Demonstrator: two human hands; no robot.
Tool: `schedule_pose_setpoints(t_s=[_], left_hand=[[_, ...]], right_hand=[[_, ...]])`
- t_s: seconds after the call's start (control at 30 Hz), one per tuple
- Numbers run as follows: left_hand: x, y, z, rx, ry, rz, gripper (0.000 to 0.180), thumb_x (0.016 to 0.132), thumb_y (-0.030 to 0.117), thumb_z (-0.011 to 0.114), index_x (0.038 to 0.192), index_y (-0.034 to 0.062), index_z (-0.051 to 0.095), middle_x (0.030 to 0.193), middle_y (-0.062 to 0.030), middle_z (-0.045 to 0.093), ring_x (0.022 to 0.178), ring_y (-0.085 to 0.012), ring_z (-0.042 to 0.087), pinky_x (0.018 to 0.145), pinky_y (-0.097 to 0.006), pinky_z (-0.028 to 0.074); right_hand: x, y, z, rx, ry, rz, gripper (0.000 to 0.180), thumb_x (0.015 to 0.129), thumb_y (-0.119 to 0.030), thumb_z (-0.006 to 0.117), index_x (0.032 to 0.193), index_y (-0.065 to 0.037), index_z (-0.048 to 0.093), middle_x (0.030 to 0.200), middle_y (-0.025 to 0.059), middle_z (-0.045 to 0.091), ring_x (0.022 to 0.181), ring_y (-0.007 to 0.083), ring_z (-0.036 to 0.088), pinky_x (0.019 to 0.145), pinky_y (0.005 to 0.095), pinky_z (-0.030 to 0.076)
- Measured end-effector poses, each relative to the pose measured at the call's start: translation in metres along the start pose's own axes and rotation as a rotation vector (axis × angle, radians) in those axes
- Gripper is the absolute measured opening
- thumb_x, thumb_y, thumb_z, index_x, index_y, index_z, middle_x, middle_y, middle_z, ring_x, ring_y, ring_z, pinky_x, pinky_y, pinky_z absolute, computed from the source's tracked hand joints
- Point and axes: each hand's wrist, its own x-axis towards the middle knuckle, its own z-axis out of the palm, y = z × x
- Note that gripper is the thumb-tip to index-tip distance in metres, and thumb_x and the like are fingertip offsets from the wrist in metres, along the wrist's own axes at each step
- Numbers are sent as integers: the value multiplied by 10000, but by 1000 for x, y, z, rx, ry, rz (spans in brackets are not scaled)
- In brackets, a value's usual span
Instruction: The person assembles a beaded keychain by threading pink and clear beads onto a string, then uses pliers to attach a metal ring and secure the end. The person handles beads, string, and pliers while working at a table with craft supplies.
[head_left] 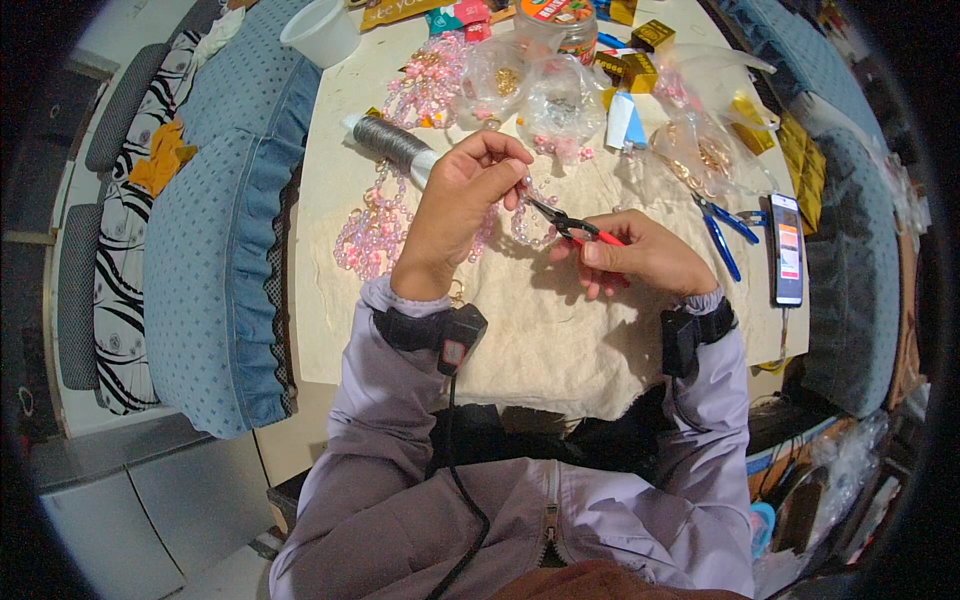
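Note:
My left hand (450, 205) is closed in a pinch on one end of a strand of small pinkish beads (522, 228), which hangs below the fingertips. My right hand (640, 250) is wrapped round red-handled pliers (575, 229). The dark jaws point up and left and meet the strand's end at my left fingertips; what exactly lies between them is too small to tell. Behind and left of my left hand, more pink beaded strands (370, 245) lie heaped on a cream cloth (560, 340).
A spool of grey wire (388, 140) lies at the left, near pink tasselled beads (430, 80). Plastic bags of metal findings (562, 105) and a jar (560, 25) stand farther back. Blue-handled pliers (722, 230) and a phone (787, 250) lie at the right. A white tub (320, 35) sits far left.

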Motion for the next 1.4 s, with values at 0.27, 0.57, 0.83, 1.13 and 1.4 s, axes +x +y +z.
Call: schedule_pose_setpoints(t_s=[0.27,0.57,0.83,1.13,1.4], left_hand=[[-3,2,2,4,-63,-46,111,918,57,638,1023,25,621,848,-2,621,698,-29,555,630,-155,462],[-4,4,2,16,-67,-17,146,941,77,635,1070,10,620,892,-12,636,724,-34,560,660,-160,463],[3,-7,-6,-18,3,67,156,959,94,627,1092,13,617,876,-7,618,705,-61,556,620,-173,421],[5,-7,-20,-380,-100,-161,169,984,181,594,1084,46,572,815,17,522,569,-32,389,514,-175,285],[15,-30,-13,10,55,-10,152,975,193,619,1053,64,597,716,85,437,567,-3,336,505,-171,249]], right_hand=[[1,2,0,82,-45,-17,349,949,-307,668,1151,-24,687,748,-5,644,655,40,602,543,172,453],[8,11,4,74,-3,-96,326,935,-342,680,1081,-53,713,658,-61,525,527,24,446,460,188,315],[11,10,4,-19,104,-72,359,909,-357,700,1072,-37,715,670,-69,536,533,18,428,468,195,307],[17,14,14,-5,173,-32,322,882,-390,741,942,-75,714,647,-86,507,544,22,416,491,206,306],[26,22,23,-136,277,-36,324,890,-354,731,992,-47,722,700,-73,557,585,23,442,515,208,337]])
